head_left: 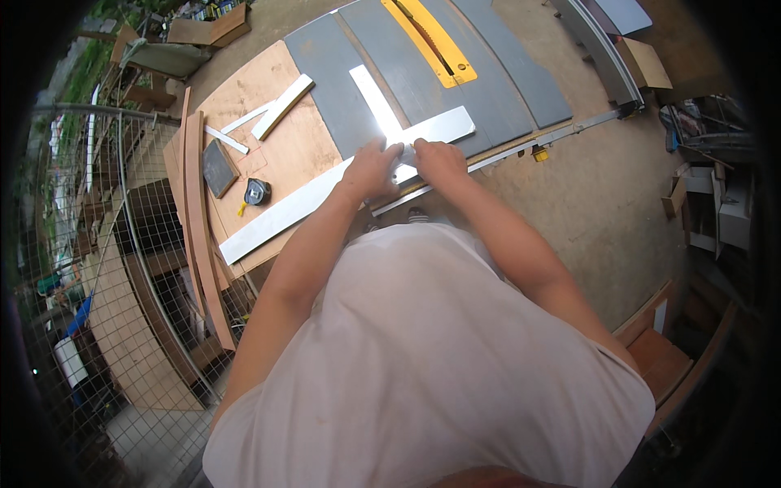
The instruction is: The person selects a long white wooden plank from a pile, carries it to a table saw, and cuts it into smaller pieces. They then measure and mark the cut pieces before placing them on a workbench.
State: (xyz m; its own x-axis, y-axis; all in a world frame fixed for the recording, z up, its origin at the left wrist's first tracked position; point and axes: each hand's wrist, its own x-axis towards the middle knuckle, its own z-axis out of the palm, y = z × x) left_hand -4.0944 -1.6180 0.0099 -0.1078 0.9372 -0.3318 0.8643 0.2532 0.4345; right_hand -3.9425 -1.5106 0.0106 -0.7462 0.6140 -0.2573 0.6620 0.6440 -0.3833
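Observation:
A long white board (285, 209) lies slantwise over the near edge of the saw table and the plywood beside it. A shorter white strip (373, 98) meets it crosswise, pointing away from me. My left hand (372, 169) grips the boards at the left of this crossing, thumb toward the middle. From the right, my right hand (440, 162) closes on the same spot with its fingers curled. The two hands almost touch, and the fingers partly hide the joint and the strip's near end.
Under the boards is a grey table saw top (325, 69) with a yellow blade insert (431, 45). On the plywood (313, 138) lie a tape measure (257, 192), a dark rectangular block (220, 168) and a white offcut (282, 106). A metal rail (521, 153) borders the near edge; wire mesh (106, 244) stands left.

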